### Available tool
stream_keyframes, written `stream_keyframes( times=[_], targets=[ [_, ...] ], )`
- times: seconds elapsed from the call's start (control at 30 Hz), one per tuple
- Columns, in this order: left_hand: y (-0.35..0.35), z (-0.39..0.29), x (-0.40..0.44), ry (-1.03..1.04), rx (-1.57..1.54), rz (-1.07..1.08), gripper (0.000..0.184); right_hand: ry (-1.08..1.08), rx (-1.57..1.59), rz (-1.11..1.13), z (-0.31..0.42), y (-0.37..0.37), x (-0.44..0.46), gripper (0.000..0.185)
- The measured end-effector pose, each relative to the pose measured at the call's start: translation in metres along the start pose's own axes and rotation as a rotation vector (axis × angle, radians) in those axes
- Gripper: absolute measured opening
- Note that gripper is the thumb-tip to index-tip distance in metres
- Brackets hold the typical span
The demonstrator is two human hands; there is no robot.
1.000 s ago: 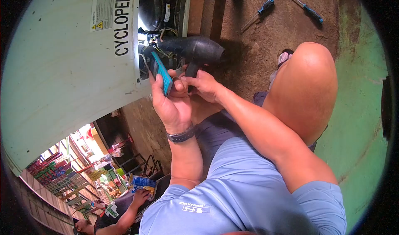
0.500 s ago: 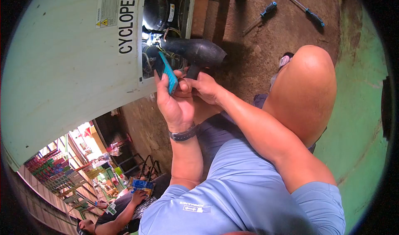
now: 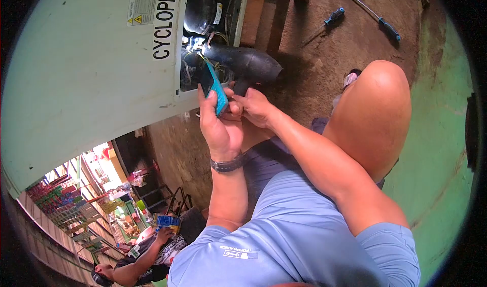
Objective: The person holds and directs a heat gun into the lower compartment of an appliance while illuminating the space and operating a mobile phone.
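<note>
My left hand (image 3: 223, 127) is closed on a phone (image 3: 219, 92) in a teal case, tilted up toward the open compartment. My right hand (image 3: 255, 107) grips the handle of a black hair dryer (image 3: 246, 62), close beside my left hand. The dryer's nozzle points left into the compartment at some wires and a brightly lit part (image 3: 194, 44). Above that part sits a round black compressor (image 3: 199, 8) with a white label. The compartment is in the back of a pale panel (image 3: 101, 69) lettered "CYCLOPENT".
Two blue-handled screwdrivers (image 3: 335, 17) (image 3: 389, 30) lie on the brown floor at the upper right. A wooden support (image 3: 274, 18) stands beside the compartment. At the lower left another person (image 3: 142, 261) reaches to a blue and yellow packet (image 3: 168, 222). A green wall (image 3: 436, 150) is at the right.
The view has shifted, so the panel, compartment, phone and dryer appear slightly farther right. Both hands keep their holds. The other person's arm and body have moved a little.
</note>
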State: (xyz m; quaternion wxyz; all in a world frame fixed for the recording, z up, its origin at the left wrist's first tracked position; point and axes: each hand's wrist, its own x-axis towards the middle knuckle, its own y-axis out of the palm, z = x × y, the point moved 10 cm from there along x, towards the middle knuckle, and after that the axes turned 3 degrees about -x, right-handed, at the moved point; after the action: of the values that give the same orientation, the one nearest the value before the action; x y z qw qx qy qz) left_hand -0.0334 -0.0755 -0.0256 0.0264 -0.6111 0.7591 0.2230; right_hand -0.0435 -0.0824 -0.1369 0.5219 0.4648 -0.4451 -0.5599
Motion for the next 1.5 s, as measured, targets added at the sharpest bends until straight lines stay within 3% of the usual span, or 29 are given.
stream_keyframes(
  times=[0.1, 0.17, 0.5, 0.6, 0.93, 1.03, 1.13, 1.23, 1.33, 1.5],
  targets=[
    [0.003, -0.003, -0.002, 0.020, 0.015, 0.008, 0.015, 0.044, 0.013, 0.065, -0.008, -0.001, 0.004, 0.026],
    [0.000, -0.001, -0.001, 0.006, -0.016, 0.025, 0.046, 0.044, 0.016, 0.073, -0.012, -0.004, 0.006, 0.026],
    [-0.004, -0.002, 0.000, 0.031, 0.015, 0.027, 0.042, 0.074, -0.003, 0.005, -0.012, -0.004, 0.006, 0.025],
    [-0.006, -0.001, 0.000, 0.036, 0.023, 0.016, 0.041, 0.076, -0.029, 0.037, -0.005, 0.005, 0.003, 0.034],
    [-0.003, -0.001, 0.000, 0.046, 0.081, 0.039, 0.044, 0.094, -0.034, 0.086, -0.004, 0.012, 0.002, 0.036],
    [-0.004, -0.001, 0.002, 0.041, 0.080, 0.036, 0.046, 0.026, 0.004, 0.036, -0.003, 0.008, 0.006, 0.025],
    [-0.001, -0.001, 0.001, 0.033, 0.108, 0.046, 0.040, 0.115, -0.123, -0.051, -0.006, 0.003, 0.002, 0.020],
    [0.001, 0.000, -0.002, 0.081, 0.111, -0.013, 0.050, 0.092, -0.109, -0.215, -0.009, -0.007, -0.001, 0.011],
    [0.013, 0.002, -0.012, 0.044, 0.127, 0.056, 0.067, 0.226, 0.091, -0.152, -0.021, -0.009, -0.015, 0.024],
    [0.015, 0.009, -0.019, 0.033, 0.070, 0.029, 0.068, 0.169, -0.118, -0.228, -0.008, -0.014, -0.024, 0.030]
  ],
)
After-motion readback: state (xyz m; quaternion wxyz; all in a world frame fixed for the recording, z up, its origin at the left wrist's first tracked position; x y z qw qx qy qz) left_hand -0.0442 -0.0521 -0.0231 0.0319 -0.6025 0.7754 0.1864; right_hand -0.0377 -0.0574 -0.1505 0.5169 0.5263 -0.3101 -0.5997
